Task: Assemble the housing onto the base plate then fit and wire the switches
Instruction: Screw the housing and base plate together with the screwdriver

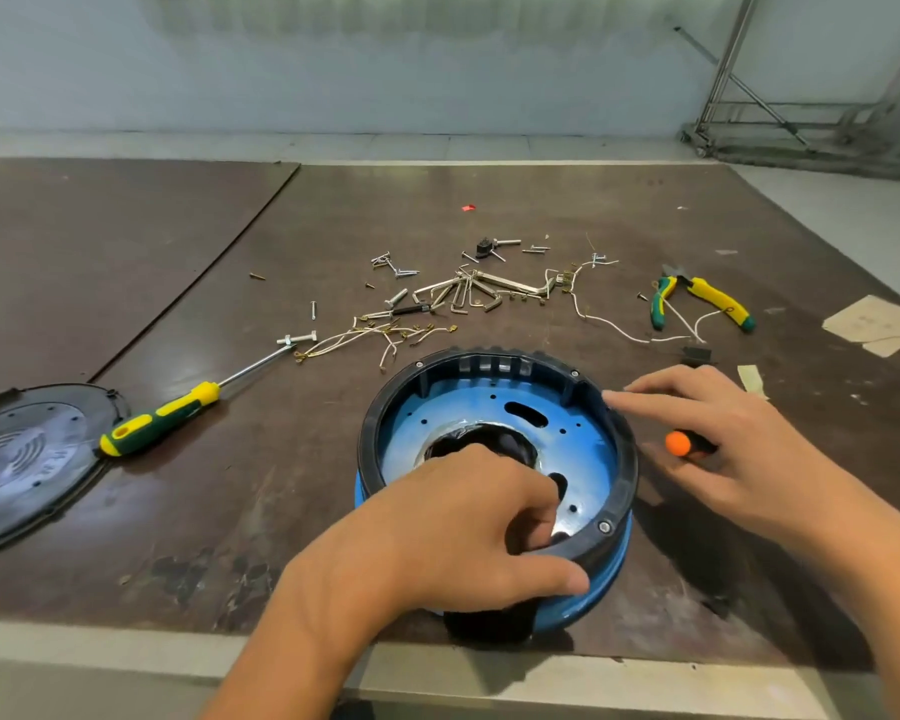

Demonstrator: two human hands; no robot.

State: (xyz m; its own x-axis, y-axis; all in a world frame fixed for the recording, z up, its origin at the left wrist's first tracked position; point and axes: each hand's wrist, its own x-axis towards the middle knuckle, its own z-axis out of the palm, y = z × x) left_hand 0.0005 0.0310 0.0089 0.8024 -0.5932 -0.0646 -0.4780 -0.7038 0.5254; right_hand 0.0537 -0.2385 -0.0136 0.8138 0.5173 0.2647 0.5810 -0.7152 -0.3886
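**A stiff ring on a metal plate: hold it by the rim**

The housing (625, 459) is a black plastic ring. It sits on the blue base plate (409, 426), close to the near edge of the surface (230, 511). Screw heads show in the top of the ring at several places, so I judge the two parts are already joined, at least partly.

The pair looks rigid and rather heavy for its size, because the plate seems to be painted metal. The paint is glossy and may slip under the hand. The ribbed wall of the ring gives a better hold than the plate, and I would take it at two opposite places.

The left hand (458, 532) holds the near wall: the fingers curl over the rim to the inside and the thumb presses from outside. The right hand (739, 433) wraps an orange-ended tool (679, 443), while its index finger (640, 402) lies straight and touches the right rim.

Beyond the housing lie thin wires (385, 337) with brass ends, soft and easy to tangle. Near them are bolts (297, 339), hex keys (468, 293) and a small black part (484, 249), perhaps a switch. The pliers (707, 298) are at the right, and a yellow-green screwdriver (157, 423) and a black round cover (22, 459) at the left.
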